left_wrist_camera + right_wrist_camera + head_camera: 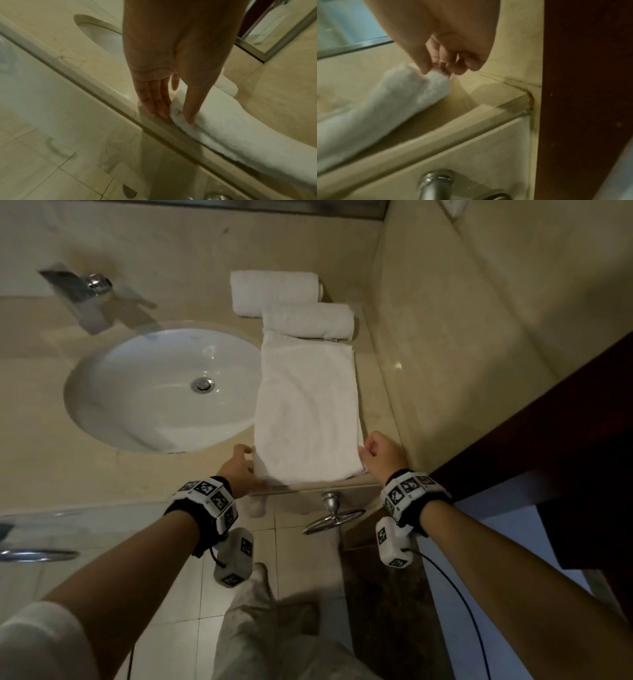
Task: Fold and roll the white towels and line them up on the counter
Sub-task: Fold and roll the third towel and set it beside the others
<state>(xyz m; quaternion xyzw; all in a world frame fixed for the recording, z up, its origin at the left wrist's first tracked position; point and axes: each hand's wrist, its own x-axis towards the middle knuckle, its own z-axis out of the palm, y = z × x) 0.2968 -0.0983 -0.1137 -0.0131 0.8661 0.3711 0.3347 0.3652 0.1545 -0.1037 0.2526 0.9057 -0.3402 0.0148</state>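
Note:
A folded white towel (308,405) lies lengthwise on the beige counter (51,446), right of the sink, its near end at the counter's front edge. My left hand (257,469) is at the near left corner. In the left wrist view its thumb lies on top of the towel (231,138) and its straight fingers (154,105) touch the counter beside the fold. My right hand (364,451) pinches the near right corner, with the curled fingertips (453,70) closed on the towel (385,101). Two rolled white towels (274,290) (310,321) lie at the back, touching the flat towel's far end.
The white sink basin (113,405) lies left of the towel, with a chrome faucet (78,285) behind it. A beige wall (445,337) and a dark wooden frame (548,422) close off the right side. A chrome towel ring (334,518) hangs under the counter's edge.

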